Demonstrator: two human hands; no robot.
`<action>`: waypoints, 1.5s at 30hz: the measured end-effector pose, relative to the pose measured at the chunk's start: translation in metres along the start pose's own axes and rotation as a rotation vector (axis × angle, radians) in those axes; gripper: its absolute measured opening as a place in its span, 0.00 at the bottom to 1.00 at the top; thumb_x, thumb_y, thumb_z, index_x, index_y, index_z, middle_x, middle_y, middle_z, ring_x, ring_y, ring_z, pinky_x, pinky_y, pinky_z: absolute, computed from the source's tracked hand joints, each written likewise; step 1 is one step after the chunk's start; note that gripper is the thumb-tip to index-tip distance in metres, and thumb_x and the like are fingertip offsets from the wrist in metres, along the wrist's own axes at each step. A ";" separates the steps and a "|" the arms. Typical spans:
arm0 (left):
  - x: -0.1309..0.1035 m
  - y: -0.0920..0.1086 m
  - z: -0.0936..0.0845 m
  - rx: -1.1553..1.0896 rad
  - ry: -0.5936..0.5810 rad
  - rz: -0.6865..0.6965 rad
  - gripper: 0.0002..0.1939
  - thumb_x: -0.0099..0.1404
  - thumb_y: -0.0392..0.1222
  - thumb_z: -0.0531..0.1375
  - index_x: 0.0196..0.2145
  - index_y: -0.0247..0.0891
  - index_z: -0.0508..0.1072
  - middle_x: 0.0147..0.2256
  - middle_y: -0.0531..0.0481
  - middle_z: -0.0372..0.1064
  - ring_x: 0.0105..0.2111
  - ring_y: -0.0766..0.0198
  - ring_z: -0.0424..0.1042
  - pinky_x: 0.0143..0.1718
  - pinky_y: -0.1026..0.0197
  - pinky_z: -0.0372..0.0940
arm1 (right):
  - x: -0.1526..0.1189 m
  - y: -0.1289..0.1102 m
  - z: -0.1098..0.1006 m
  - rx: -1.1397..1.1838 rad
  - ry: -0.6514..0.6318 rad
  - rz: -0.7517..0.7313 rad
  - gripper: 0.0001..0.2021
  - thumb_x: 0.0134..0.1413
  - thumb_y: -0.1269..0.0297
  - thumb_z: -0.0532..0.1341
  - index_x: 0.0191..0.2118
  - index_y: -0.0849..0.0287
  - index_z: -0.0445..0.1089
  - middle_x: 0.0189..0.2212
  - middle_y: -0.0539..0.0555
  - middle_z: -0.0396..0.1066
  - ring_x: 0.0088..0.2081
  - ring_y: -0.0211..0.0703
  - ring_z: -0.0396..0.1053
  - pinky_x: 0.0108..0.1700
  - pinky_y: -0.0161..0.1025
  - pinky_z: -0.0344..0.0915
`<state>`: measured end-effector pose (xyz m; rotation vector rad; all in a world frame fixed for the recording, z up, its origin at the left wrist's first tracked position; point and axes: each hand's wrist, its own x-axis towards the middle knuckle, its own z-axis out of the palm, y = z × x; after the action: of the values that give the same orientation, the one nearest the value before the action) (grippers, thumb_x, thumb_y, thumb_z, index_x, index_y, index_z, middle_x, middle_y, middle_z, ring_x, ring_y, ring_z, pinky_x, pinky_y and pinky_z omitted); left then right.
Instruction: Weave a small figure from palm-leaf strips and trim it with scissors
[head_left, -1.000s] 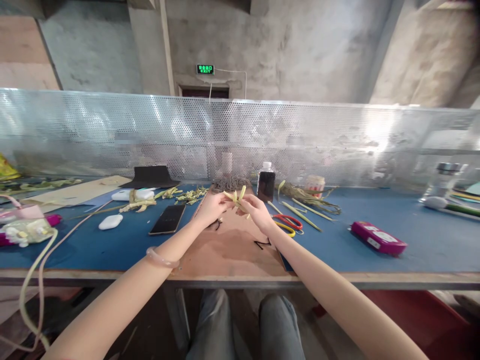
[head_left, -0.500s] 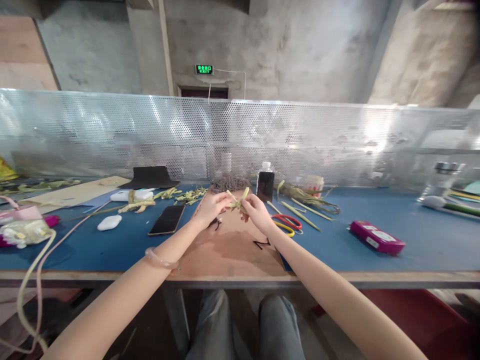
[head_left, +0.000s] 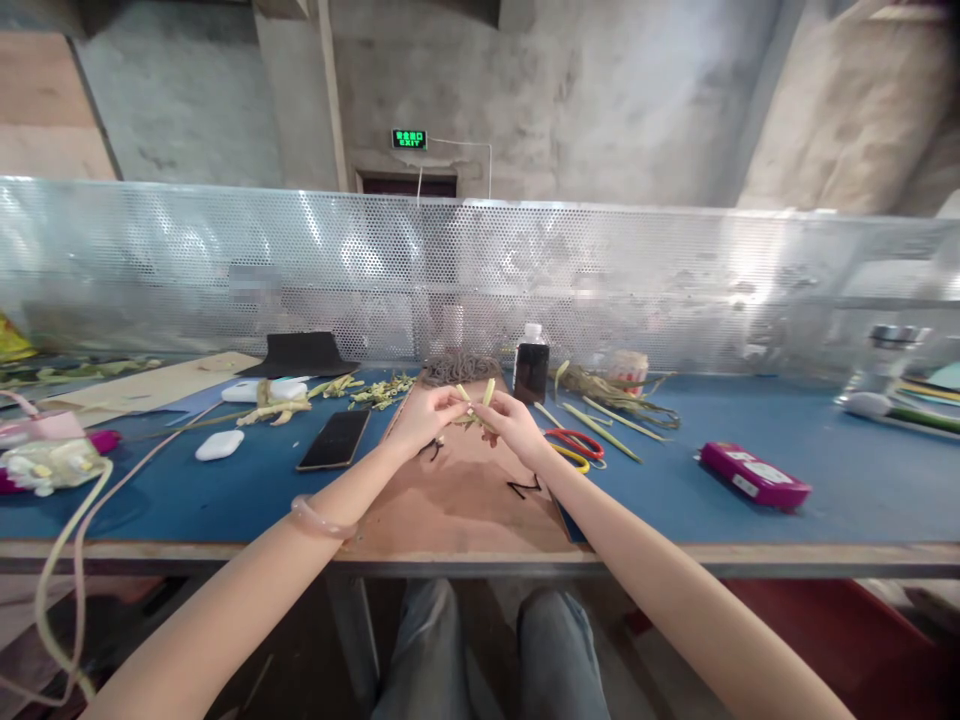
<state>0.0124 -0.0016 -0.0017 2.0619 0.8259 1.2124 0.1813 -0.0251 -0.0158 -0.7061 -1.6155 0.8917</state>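
Between my two hands is a small woven piece of pale green leaf strips [head_left: 488, 391], two ends of it sticking up in a V. My left hand [head_left: 433, 419] pinches it from the left, thumb and forefinger closed. From the other side my right hand [head_left: 511, 424] grips it too, its fingers curled underneath. The fingertips nearly meet and cover most of the weave. Below the hands lies a brown board [head_left: 450, 510], with a thin black bent strip [head_left: 523, 487] on it. Scissors with red and yellow handles [head_left: 577, 447] rest just right of my right wrist.
Left on the blue table [head_left: 645, 500] are a phone [head_left: 334, 440], a white earphone case [head_left: 219, 446] and leaf scraps [head_left: 382, 391]. Behind the hands sit a grey coiled cord [head_left: 461, 367] and a dark bottle [head_left: 531, 368]. Loose green strips [head_left: 611, 430] and a magenta box [head_left: 754, 475] lie right.
My hands have drawn slightly closer together around the leaf piece, and my left fingers have shifted right over it. Its upright ends stand a little closer together. The table items have not moved.
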 end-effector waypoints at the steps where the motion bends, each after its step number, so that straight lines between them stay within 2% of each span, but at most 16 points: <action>1: 0.000 0.000 0.000 0.010 0.009 0.009 0.08 0.59 0.46 0.58 0.31 0.39 0.71 0.29 0.51 0.71 0.31 0.62 0.69 0.34 0.63 0.61 | 0.000 0.000 0.000 0.000 -0.005 -0.001 0.15 0.49 0.51 0.61 0.28 0.57 0.62 0.18 0.44 0.60 0.18 0.32 0.60 0.17 0.30 0.59; 11: -0.002 0.003 0.006 0.104 0.101 0.047 0.07 0.61 0.44 0.57 0.29 0.39 0.67 0.27 0.52 0.68 0.30 0.62 0.69 0.34 0.62 0.62 | 0.001 0.008 0.002 0.054 -0.010 0.031 0.13 0.48 0.53 0.62 0.30 0.57 0.62 0.19 0.43 0.59 0.17 0.31 0.58 0.17 0.30 0.60; 15: -0.002 0.001 0.005 0.122 0.023 0.015 0.08 0.62 0.47 0.56 0.33 0.40 0.68 0.28 0.52 0.70 0.26 0.63 0.69 0.28 0.63 0.62 | 0.003 0.015 -0.001 0.069 0.038 0.053 0.13 0.48 0.52 0.62 0.31 0.57 0.64 0.20 0.44 0.61 0.17 0.31 0.58 0.16 0.30 0.61; 19: -0.003 -0.004 0.004 0.160 -0.071 0.001 0.13 0.63 0.49 0.54 0.26 0.39 0.68 0.21 0.52 0.67 0.20 0.65 0.66 0.24 0.64 0.59 | 0.005 0.018 -0.004 0.072 0.084 0.073 0.14 0.49 0.51 0.61 0.32 0.58 0.65 0.23 0.46 0.64 0.20 0.32 0.60 0.18 0.29 0.61; 21: -0.003 -0.004 0.004 0.177 -0.098 0.014 0.15 0.64 0.48 0.52 0.24 0.39 0.68 0.20 0.52 0.66 0.21 0.65 0.66 0.25 0.63 0.59 | 0.004 0.017 -0.004 0.072 0.061 0.087 0.15 0.49 0.50 0.61 0.33 0.58 0.67 0.23 0.48 0.65 0.23 0.33 0.62 0.18 0.28 0.61; 26: -0.004 0.001 0.004 0.216 -0.150 0.043 0.12 0.65 0.44 0.52 0.27 0.39 0.69 0.22 0.52 0.67 0.22 0.65 0.66 0.27 0.63 0.59 | -0.001 0.013 -0.003 0.082 -0.006 0.126 0.15 0.45 0.51 0.64 0.31 0.60 0.69 0.22 0.49 0.66 0.25 0.36 0.65 0.19 0.29 0.60; 31: -0.006 0.008 0.005 0.242 -0.183 0.049 0.12 0.65 0.43 0.51 0.27 0.38 0.67 0.21 0.53 0.65 0.22 0.65 0.66 0.26 0.64 0.58 | 0.001 0.013 -0.002 0.116 0.069 0.126 0.15 0.44 0.52 0.64 0.30 0.61 0.68 0.23 0.50 0.67 0.25 0.35 0.65 0.20 0.29 0.60; 37: -0.004 0.004 0.002 0.237 -0.216 0.056 0.12 0.65 0.44 0.52 0.27 0.37 0.68 0.19 0.56 0.61 0.20 0.68 0.63 0.24 0.65 0.57 | 0.005 0.015 0.002 0.129 0.149 0.092 0.15 0.43 0.54 0.64 0.26 0.62 0.67 0.20 0.50 0.69 0.21 0.33 0.62 0.21 0.31 0.59; 41: -0.004 0.002 0.001 0.219 -0.209 0.033 0.12 0.65 0.45 0.52 0.28 0.37 0.68 0.19 0.56 0.62 0.19 0.69 0.62 0.23 0.66 0.57 | 0.005 0.014 -0.001 0.153 0.105 0.096 0.14 0.44 0.54 0.65 0.28 0.62 0.68 0.22 0.50 0.70 0.23 0.34 0.64 0.21 0.30 0.60; 45: -0.004 0.000 0.000 0.203 -0.145 -0.008 0.12 0.64 0.47 0.53 0.28 0.37 0.68 0.20 0.55 0.63 0.20 0.68 0.63 0.22 0.67 0.57 | 0.005 0.013 -0.008 0.175 0.025 0.113 0.17 0.48 0.50 0.62 0.33 0.60 0.69 0.24 0.51 0.70 0.24 0.35 0.66 0.19 0.30 0.60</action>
<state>0.0109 -0.0047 -0.0045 2.2764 0.9186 0.9951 0.1883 -0.0123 -0.0234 -0.6881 -1.4667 1.0883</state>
